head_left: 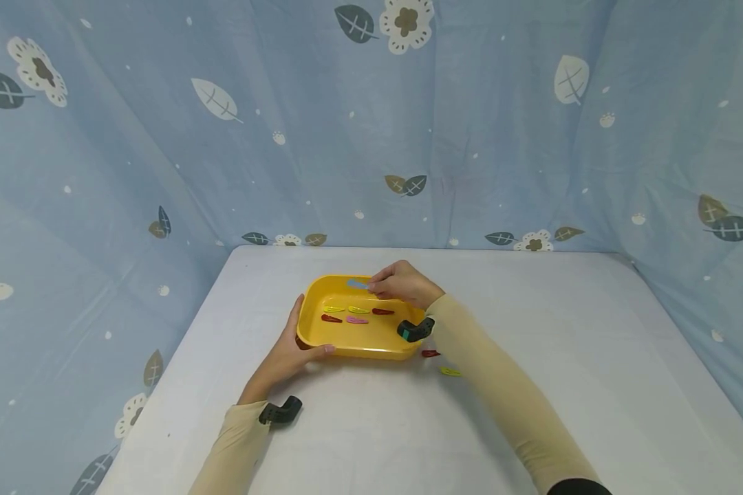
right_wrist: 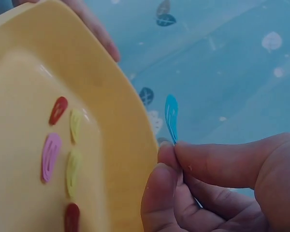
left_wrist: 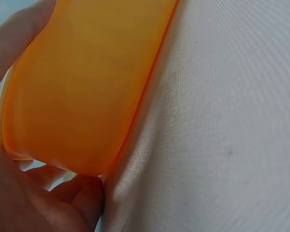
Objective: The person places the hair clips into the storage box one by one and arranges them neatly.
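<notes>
A blue snap hair clip (right_wrist: 171,118) is pinched between the thumb and fingers of my right hand (head_left: 405,283), over the far rim of a yellow tray (head_left: 365,342). The clip's wide end points up in the right wrist view. My left hand (head_left: 289,354) grips the tray's left end, thumb along the near side; in the left wrist view its other fingers (left_wrist: 84,195) curl at the tray's corner. Inside the tray lie two yellow clips (head_left: 358,310), a pink clip (head_left: 357,320) and two red clips (head_left: 382,312), one of them left of the pink one.
A red clip (head_left: 431,353) and a yellow-green clip (head_left: 450,371) lie on the white tabletop (head_left: 371,426), right of the tray and close to my right forearm. A blue patterned curtain (head_left: 347,137) hangs behind the table and along its sides.
</notes>
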Motion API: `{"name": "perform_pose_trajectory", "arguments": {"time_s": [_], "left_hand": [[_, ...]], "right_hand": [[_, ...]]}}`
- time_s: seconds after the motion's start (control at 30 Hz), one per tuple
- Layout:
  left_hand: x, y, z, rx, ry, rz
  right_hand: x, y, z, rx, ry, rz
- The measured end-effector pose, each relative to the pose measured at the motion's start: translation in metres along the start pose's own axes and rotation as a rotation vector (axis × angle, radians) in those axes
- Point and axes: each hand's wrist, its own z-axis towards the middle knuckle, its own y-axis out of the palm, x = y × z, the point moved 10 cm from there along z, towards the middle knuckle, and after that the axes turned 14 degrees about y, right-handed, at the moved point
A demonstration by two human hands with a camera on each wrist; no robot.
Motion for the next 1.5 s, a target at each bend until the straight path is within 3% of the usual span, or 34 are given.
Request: {"name": "perform_pose_trajectory", "arguments": {"time_s": [0.17, 0.53, 0.93, 1.27, 1.5], "left_hand": [[0.000, 0.001, 0.000, -0.001, -0.018, -0.012], [-0.001, 0.002, 0.000, -0.003, -0.022, -0.009], [-0.007, 0.002, 0.000, -0.005, -0.050, 0.011], [-0.003, 0.001, 0.001, -0.005, -0.014, 0.007], [-0.002, 0.001, 0.000, -0.011, -0.030, 0.012]], "right_hand": [[-0.001, 0.016, 0.009, -0.024, -0.002, -0.008], [0.005, 0.037, 0.023, -0.006, 0.074, -0.067], [0.014, 0.049, 0.035, 0.009, 0.080, -0.117], [0.014, 0.060, 0.034, -0.025, 0.087, -0.084], [0.017, 0.062, 0.037, -0.004, 0.088, -0.180]]}}
